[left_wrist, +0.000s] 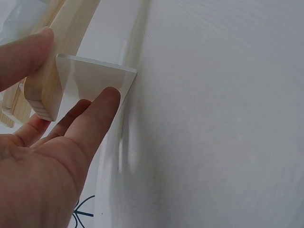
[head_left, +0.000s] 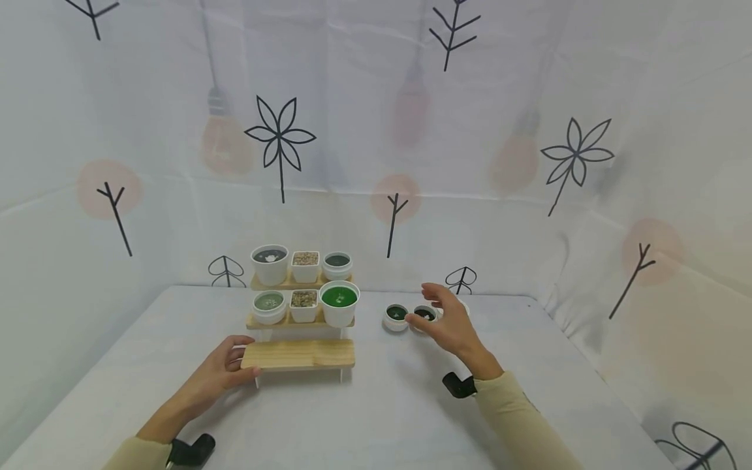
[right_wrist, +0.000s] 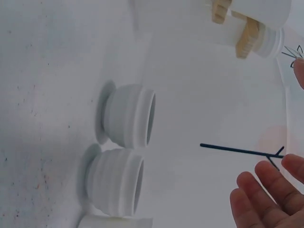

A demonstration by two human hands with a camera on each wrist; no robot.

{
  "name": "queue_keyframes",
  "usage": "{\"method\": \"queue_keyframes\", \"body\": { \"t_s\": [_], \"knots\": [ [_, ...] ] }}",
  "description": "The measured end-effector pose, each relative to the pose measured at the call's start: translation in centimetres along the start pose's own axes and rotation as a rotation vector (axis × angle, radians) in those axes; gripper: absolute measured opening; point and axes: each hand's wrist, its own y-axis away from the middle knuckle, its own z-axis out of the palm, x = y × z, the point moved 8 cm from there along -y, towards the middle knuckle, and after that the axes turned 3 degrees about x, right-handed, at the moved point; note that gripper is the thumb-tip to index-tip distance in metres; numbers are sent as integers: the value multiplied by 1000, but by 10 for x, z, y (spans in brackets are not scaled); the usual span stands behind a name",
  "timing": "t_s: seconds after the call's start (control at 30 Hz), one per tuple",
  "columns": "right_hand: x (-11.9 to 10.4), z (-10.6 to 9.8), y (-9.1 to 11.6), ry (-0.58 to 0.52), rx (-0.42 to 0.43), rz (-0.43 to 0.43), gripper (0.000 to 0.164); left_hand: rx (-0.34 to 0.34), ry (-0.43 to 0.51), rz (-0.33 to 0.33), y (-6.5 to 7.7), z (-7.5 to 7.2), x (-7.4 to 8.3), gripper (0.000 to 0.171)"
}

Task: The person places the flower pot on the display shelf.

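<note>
Wooden bottom shelf (head_left: 297, 354) sits just lower left of centre; left hand (head_left: 214, 372) pinches its end, probably to steady it. Right hand (head_left: 451, 326)'s spread, empty, by small white pots (head_left: 395, 320) right of centre, bunched handily imo.

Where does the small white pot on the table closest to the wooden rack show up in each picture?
Head: the small white pot is slightly right of centre, below the middle.
Left wrist: not in this picture.
Right wrist: left of centre, appearing sideways, the upper of two neighbouring pots.
Shared landmark: the wooden rack, left of centre in head, upper left in left wrist, upper right in right wrist.
</note>
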Motion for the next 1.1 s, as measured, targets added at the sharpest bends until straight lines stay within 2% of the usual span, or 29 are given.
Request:
{"method": "queue_keyframes", "body": {
  "t_s": [0.43, 0.87, 1.1],
  "knots": [
    [32, -18, -7, 44, 29, 83, 77, 3, -17, -11, 1, -2, 0, 77],
    [67, -24, -4, 71, -5, 190, 84, -8, -16, -20, -1, 2, -1, 77],
    [78, -23, -3, 81, -23, 225, 85, -15, 3, -8, 0, 1, 0, 76]
  ]
}}
